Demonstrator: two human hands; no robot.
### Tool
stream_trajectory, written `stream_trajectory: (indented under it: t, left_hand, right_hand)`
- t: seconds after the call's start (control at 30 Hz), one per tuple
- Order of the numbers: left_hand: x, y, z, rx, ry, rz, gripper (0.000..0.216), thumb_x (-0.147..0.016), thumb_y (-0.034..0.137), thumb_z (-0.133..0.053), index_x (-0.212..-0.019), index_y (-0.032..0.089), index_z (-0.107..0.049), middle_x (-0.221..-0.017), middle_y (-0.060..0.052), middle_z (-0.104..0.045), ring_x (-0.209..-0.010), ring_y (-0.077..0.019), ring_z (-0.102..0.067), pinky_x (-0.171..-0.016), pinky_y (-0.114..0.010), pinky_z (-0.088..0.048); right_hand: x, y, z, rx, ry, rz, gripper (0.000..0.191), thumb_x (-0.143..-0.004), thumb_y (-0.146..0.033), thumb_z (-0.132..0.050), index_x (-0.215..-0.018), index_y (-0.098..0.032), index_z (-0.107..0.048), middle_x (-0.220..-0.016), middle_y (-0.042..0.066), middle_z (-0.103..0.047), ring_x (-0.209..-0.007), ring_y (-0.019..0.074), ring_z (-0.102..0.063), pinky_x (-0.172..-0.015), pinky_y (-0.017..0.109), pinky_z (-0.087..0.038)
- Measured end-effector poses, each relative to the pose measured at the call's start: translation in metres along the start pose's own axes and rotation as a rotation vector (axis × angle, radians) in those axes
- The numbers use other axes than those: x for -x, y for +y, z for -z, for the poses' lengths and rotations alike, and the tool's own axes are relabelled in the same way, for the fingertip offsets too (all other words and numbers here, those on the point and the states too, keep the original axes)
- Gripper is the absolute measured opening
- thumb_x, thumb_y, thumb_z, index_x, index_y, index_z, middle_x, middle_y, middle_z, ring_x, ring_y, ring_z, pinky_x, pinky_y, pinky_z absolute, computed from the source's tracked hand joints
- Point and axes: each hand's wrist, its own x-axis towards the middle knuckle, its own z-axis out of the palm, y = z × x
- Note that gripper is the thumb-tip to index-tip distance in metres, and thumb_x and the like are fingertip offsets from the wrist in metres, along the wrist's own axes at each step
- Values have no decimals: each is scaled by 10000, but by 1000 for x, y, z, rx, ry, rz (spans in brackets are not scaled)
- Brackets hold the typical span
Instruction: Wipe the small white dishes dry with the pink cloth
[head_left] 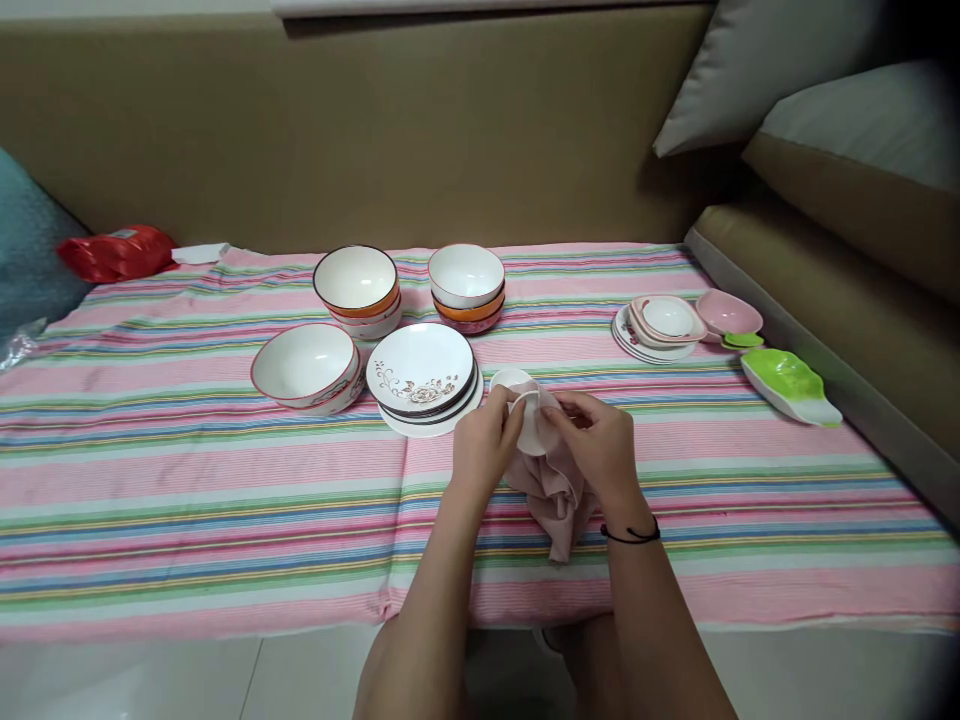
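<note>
A small white dish [531, 432] is tilted up between my hands. My left hand [486, 438] is closed, pinching the dish at its left rim. My right hand [600, 440] is closed on a dusty-pink cloth [556, 495], pressing it against the dish's right side while the rest hangs down over the striped sheet. Just behind my fingers, another white round piece [513, 377] shows, partly covered by the hands. Close to my left hand lies a stack of plates, the top one a white plate with a brown flower pattern [420, 365].
Several bowls [466, 275] stand in stacks behind and left of the plates. At right are small dishes on plates [667, 320], a pink bowl [729, 312] and a green leaf-shaped dish [787, 382]. A red plastic bag [118, 254] lies far left. Cushions [862, 130] lean at the right.
</note>
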Motion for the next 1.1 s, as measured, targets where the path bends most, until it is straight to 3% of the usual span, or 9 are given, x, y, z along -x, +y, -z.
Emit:
stream_trajectory:
  t: [0.17, 0.43, 0.53, 0.87, 1.1]
  left_hand:
    - [1, 1, -1, 17, -22, 5, 211, -900, 371, -405, -891, 208, -538, -568, 40, -481, -516, -119, -454, -507, -217, -254]
    - [8, 11, -7, 34, 246, 185, 249, -911, 382, -375, -915, 193, -537, -558, 42, -457, -505, -116, -448, -504, -226, -249]
    - [8, 12, -7, 67, 283, 189, 249, -909, 379, -385, -914, 187, -543, -538, 50, -417, -492, -109, -424, -499, -224, -250]
    - [-2, -3, 2, 146, 58, 38, 281, -890, 388, -427, -881, 174, -608, -561, 36, -469, -533, -95, -429, -521, -209, -278]
    - [-3, -8, 8, 182, -107, -10, 274, -878, 398, -446, -815, 181, -603, -625, 19, -535, -574, -104, -466, -535, -204, -307]
  right_hand:
    - [0, -1, 2, 8, -57, -48, 202, -760, -357, -602, -777, -178, -693, -753, 40, -699, -688, 180, -628, -639, 283, -464]
    - [2, -11, -2, -142, -144, -175, 246, -740, -386, -606, -736, -149, -667, -700, 34, -671, -653, 171, -602, -549, 246, -428]
    - [3, -11, -5, -143, -140, -192, 259, -732, -400, -617, -706, -145, -650, -669, 26, -654, -623, 160, -584, -536, 239, -415]
    - [3, -6, -4, 65, -33, -5, 242, -801, -362, -550, -817, -170, -695, -706, 30, -666, -628, 159, -572, -568, 253, -400]
    - [3, -7, -6, 121, -53, 18, 266, -779, -387, -579, -652, -166, -655, -599, 15, -620, -572, 143, -528, -512, 247, -345]
